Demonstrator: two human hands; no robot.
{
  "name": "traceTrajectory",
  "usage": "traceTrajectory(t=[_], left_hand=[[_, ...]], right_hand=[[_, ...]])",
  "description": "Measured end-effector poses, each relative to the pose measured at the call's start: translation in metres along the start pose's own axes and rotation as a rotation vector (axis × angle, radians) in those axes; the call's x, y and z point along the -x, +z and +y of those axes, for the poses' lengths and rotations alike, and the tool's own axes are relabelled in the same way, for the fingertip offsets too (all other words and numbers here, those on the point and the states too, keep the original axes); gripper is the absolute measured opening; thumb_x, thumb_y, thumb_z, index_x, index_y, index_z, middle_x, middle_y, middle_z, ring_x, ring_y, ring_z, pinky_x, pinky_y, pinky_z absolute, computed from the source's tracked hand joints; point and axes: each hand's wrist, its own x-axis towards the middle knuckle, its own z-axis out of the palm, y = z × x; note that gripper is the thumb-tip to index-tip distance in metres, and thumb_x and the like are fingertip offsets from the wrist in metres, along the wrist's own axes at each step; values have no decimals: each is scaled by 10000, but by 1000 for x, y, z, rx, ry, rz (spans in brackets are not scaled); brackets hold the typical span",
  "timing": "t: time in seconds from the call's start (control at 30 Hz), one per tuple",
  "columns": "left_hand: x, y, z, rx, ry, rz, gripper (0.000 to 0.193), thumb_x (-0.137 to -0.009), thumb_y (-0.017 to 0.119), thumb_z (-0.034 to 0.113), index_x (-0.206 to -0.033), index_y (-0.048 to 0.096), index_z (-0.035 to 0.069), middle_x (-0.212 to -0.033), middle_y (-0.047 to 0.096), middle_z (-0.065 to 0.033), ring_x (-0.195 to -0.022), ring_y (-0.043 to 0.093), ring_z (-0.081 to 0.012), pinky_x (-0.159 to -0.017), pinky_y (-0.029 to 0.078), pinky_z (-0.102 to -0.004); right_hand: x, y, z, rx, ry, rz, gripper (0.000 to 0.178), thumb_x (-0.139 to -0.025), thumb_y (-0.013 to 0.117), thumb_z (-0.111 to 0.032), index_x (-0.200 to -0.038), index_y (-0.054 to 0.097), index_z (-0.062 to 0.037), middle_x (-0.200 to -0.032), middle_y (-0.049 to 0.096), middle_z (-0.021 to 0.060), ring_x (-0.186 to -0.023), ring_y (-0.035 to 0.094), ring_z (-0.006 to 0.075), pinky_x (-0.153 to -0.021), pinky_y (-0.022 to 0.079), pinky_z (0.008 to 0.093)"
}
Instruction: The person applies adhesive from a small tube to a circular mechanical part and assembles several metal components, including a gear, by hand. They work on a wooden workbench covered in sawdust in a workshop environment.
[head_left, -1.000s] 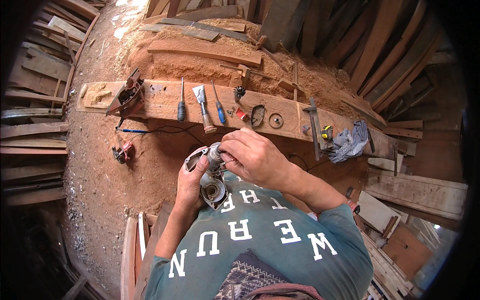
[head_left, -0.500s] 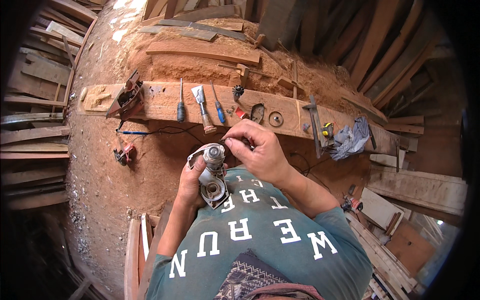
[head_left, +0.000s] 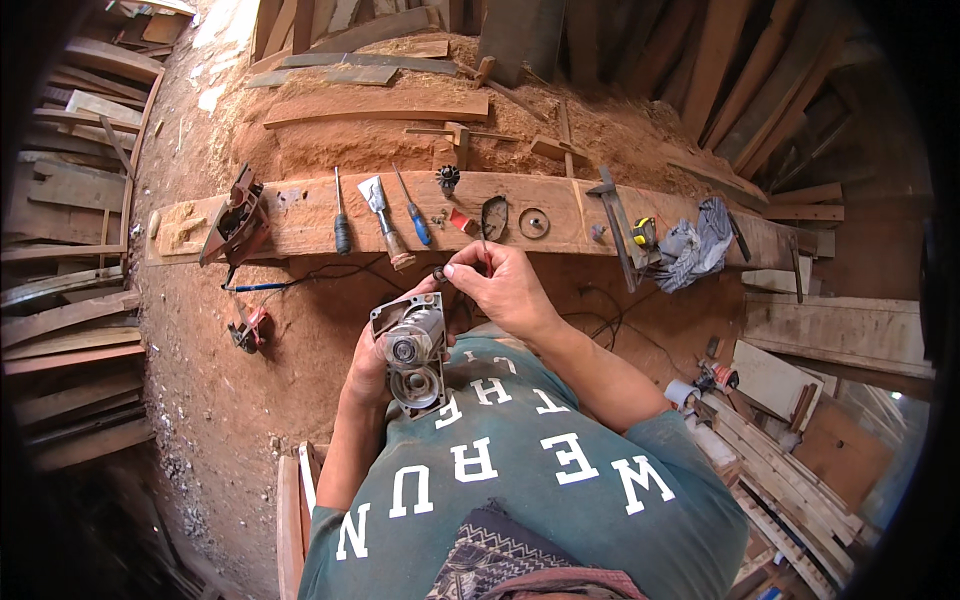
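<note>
My left hand (head_left: 370, 355) is wrapped round a grey metal gear housing (head_left: 415, 345), whose round openings face up in front of my shirt. Just beyond its far edge, my right hand (head_left: 500, 288) pinches a small dark round part (head_left: 439, 273) between thumb and forefinger. A thin tool with a red portion (head_left: 488, 263) also sticks out of the right fingers; its exact kind is unclear. On the plank bench ahead lie a dark-handled screwdriver (head_left: 341, 228), a brush (head_left: 383, 222), a blue-handled screwdriver (head_left: 415, 218) and a black finned fan (head_left: 447, 181).
The wooden plank bench (head_left: 300, 220) also bears a reddish power-tool body (head_left: 237, 220), a black oval frame (head_left: 495, 217), a ring (head_left: 534, 224), a yellow tape measure (head_left: 644, 233) and a crumpled cloth (head_left: 695, 245). Cables (head_left: 350, 268) run below it. Stacked boards (head_left: 75, 250) stand left.
My left hand has turned the gear housing, so its flat flange now faces up more. My right hand has shifted slightly away from me, and the thin tool shows more clearly.
</note>
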Motion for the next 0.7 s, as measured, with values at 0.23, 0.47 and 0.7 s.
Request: traceTrajectory(t=[0.23,0.47,0.7], left_hand=[[-3,-2,-10,-29,-52,84,1055,-980,746,677,-1709,412,-8,-1232,768,-206,-994,807,-280,-832,685,-381],[8,-10,-13,-15,-67,101,963,-946,782,707,-1573,567,9,-1224,778,-229,-988,805,-281,-813,690,-381],[11,-25,-16,-43,-181,206,1006,-889,832,716,-1526,592,-25,-1243,771,-269,-1014,805,-314,-846,693,-427]], right_hand=[[7,-5,-4,-30,161,-7,194,-1027,818,-178,-1040,784,13,-896,757,24,-831,644,77,-752,550,296],[-4,-122,123,214,-35,779,173,-1047,730,-164,-1024,773,2,-844,761,57,-760,679,163,-745,566,333],[-17,-213,271,834,378,628,415,-961,628,-66,-1362,650,38,-1462,573,352,-1351,559,528,-1191,448,585]])
